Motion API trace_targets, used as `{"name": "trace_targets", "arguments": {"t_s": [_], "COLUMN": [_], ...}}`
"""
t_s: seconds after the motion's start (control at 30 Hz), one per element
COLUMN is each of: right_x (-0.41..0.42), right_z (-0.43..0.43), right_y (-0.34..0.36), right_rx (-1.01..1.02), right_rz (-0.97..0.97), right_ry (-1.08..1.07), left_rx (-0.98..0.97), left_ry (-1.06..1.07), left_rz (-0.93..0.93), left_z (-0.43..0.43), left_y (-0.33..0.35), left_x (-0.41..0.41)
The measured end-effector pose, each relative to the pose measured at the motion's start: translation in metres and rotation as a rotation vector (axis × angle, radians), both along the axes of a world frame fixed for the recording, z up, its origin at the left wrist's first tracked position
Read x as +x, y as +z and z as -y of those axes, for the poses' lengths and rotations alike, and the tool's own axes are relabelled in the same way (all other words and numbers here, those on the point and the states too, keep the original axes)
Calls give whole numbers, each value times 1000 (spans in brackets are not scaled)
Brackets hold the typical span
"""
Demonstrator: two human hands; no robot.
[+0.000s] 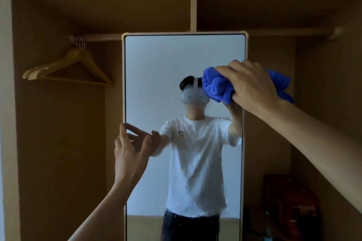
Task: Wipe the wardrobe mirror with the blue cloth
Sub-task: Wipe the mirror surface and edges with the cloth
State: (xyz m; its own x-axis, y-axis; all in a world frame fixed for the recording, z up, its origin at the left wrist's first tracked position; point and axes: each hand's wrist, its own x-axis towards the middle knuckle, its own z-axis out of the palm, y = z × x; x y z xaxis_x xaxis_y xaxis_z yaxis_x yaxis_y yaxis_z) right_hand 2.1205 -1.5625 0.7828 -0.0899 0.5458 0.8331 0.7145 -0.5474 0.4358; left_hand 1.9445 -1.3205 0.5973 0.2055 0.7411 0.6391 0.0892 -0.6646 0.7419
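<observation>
Right hand (252, 86) gripped a bunched blue cloth (216, 87) on a pale-framed mirror (176, 58) near its right edge. Left hand (131, 148), open, touched the left edge.

Hangers (66, 66) left, mirror (184, 55) top bare

Mirror (176, 60): glossy glass, droplet-streaked lower down. Blue cloth (217, 86): plush, matt fabric. Hangers (66, 66): smooth wood. Wardrobe (58, 123): matt wood.

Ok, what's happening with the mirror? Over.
Right hand grips cloth against mirror, right side. Left hand touches left edge. Nothing blocking.
</observation>
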Motion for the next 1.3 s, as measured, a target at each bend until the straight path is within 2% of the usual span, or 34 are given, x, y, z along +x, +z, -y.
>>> {"name": "trace_targets", "arguments": {"t_s": [0.27,0.5,0.6,0.67,0.73,0.83,0.97,1.07,1.3], "right_x": [4,2,-4,-6,-1,8,3,-3,-14], "right_z": [5,12,14,15,14,13,8,1,-12], "right_y": [-58,-75,-66,-57,-50,-44,-43,-45,-44], "right_rx": [-36,-17,90,232,371,460,578,566,542], "right_rz": [-39,-58,-257,-381,-422,-454,-489,-523,-614], "right_ry": [25,58,124,248,277,172,238,303,95], "left_rx": [-1,-6,-4,-7,-5,0,11,19,12], "left_ry": [20,5,-10,-19,-29,-37,-60,-56,-61], "left_rz": [7,-6,-6,-6,-6,2,9,5,19], "left_z": [1,1,1,1,-2,-5,-8,-9,-11], "left_y": [-1,0,1,1,1,0,-1,-3,-6], "left_x": [1,-3,-5,-7,-9,-11,-12,-12,-10]}}
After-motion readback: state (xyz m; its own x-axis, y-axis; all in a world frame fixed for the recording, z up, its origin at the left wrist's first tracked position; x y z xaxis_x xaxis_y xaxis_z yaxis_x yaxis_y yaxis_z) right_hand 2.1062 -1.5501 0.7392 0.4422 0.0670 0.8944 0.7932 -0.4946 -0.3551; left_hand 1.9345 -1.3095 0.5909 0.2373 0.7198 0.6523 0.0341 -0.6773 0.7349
